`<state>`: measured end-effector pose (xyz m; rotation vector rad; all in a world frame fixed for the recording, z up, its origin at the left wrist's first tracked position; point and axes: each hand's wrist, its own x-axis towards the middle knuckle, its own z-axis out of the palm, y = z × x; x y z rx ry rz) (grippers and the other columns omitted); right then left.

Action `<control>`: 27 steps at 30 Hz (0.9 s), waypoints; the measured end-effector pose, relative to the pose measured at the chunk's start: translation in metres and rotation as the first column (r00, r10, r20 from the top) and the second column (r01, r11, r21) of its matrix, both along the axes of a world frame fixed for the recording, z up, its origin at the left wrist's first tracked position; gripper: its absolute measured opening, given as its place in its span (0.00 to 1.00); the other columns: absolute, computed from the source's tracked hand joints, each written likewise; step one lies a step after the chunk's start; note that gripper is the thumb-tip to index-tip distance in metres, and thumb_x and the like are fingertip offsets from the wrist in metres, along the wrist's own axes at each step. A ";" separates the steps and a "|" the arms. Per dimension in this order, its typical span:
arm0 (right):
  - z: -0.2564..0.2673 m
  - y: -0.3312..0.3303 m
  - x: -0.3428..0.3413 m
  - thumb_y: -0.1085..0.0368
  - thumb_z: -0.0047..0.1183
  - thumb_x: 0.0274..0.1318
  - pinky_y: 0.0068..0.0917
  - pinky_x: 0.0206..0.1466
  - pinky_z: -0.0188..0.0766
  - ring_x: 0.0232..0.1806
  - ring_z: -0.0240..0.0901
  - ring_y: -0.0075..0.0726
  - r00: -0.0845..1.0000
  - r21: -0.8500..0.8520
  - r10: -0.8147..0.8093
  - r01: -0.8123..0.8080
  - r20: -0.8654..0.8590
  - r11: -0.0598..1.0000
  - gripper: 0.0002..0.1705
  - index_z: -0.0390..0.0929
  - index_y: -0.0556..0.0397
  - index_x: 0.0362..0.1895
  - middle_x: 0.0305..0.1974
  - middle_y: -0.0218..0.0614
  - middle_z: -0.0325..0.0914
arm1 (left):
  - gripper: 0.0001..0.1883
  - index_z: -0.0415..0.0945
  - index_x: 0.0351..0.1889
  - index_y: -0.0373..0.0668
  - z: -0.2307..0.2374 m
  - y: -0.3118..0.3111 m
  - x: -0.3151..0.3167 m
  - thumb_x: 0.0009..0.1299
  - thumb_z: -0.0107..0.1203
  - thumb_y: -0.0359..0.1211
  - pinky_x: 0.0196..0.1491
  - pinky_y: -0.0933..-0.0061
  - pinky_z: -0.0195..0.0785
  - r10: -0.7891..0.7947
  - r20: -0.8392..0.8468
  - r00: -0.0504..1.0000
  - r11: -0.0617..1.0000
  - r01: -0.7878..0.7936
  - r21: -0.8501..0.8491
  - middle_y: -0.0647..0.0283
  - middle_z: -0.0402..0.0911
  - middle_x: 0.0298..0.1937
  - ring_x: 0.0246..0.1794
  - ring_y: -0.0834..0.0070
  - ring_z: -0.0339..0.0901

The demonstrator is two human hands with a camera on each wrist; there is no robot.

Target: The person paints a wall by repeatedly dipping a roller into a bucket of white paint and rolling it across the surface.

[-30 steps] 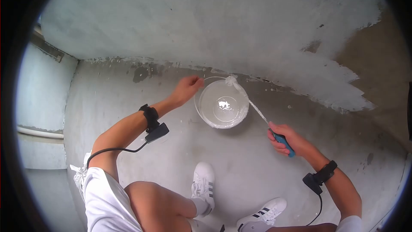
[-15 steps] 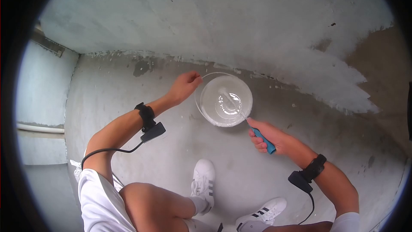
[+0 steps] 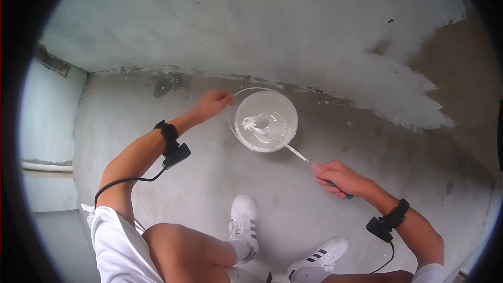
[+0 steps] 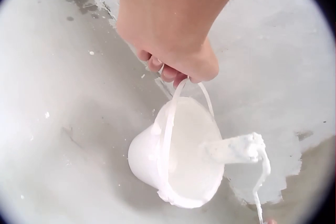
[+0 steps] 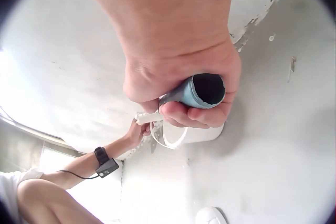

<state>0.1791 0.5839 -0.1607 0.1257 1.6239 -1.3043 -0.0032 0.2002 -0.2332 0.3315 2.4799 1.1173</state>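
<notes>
A white bucket [image 3: 246, 139] with white paint inside is in the middle of the head view. My left hand [image 3: 214, 104] grips its thin bail handle [image 4: 173, 109], fingers curled round it at the bucket's left. In my right hand [image 3: 341, 176] is a paint roller [image 3: 255, 124], gripped by its blue handle [image 5: 189, 95] to the right of the bucket. The roller's paint-coated head overlaps the bucket's mouth, and its white-smeared rod [image 3: 294, 151] reaches back across the rim. In the left wrist view the roller head [image 4: 236, 149] sticks out past the bucket's rim.
Behind the bucket rises a wall [image 3: 251, 26] coated pale grey-white, with a bare brown patch [image 3: 456, 68] at the right. Two white shoes, left [image 3: 243, 220] and right [image 3: 319, 257], stand on the grey floor [image 3: 199, 173]. A white pipe [image 3: 47, 166] runs at the left.
The roller head went from the bucket's far rim down into the bucket, and now shows raised over its mouth. My right hand moved left, then back right. The left hand keeps its grip.
</notes>
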 end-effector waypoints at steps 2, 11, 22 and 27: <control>0.001 0.004 0.000 0.38 0.38 0.69 0.25 0.13 0.53 0.10 0.51 0.20 1.000 -0.002 0.011 -0.011 -0.016 1.000 0.32 0.60 0.47 0.20 0.12 0.23 0.56 | 0.18 0.80 0.36 0.35 0.004 0.004 -0.002 0.74 0.49 0.42 0.39 0.71 0.67 -0.013 -0.041 0.999 1.000 0.012 -0.024 0.63 0.81 0.31 0.32 0.77 0.73; 0.034 0.019 -0.006 0.47 0.46 0.69 0.34 0.25 0.57 0.19 0.53 0.33 0.716 0.171 0.117 0.003 -0.689 0.985 0.26 0.71 0.57 0.28 0.14 0.36 0.60 | 0.19 0.81 0.37 0.35 0.000 0.005 0.002 0.72 0.49 0.43 0.36 0.65 0.67 -0.023 -0.130 0.991 0.997 0.013 -0.076 0.55 0.81 0.27 0.28 0.70 0.76; 0.139 0.049 -0.041 0.47 0.48 0.68 0.30 0.24 0.58 0.18 0.58 0.27 0.362 -0.099 -0.248 0.384 -0.899 0.918 0.25 0.74 0.57 0.31 0.15 0.37 0.62 | 0.19 0.82 0.37 0.37 -0.003 0.008 0.004 0.72 0.49 0.44 0.40 0.65 0.69 0.024 -0.089 0.996 0.995 -0.032 -0.095 0.54 0.82 0.30 0.32 0.67 0.79; 0.149 0.059 -0.048 0.45 0.46 0.69 0.28 0.23 0.53 0.20 0.51 0.23 0.317 -0.191 -0.361 0.459 -0.877 0.868 0.27 0.71 0.57 0.30 0.15 0.29 0.58 | 0.19 0.82 0.37 0.37 0.003 0.011 0.005 0.72 0.49 0.44 0.40 0.64 0.69 0.030 -0.102 0.994 0.996 -0.039 -0.086 0.54 0.82 0.29 0.32 0.66 0.79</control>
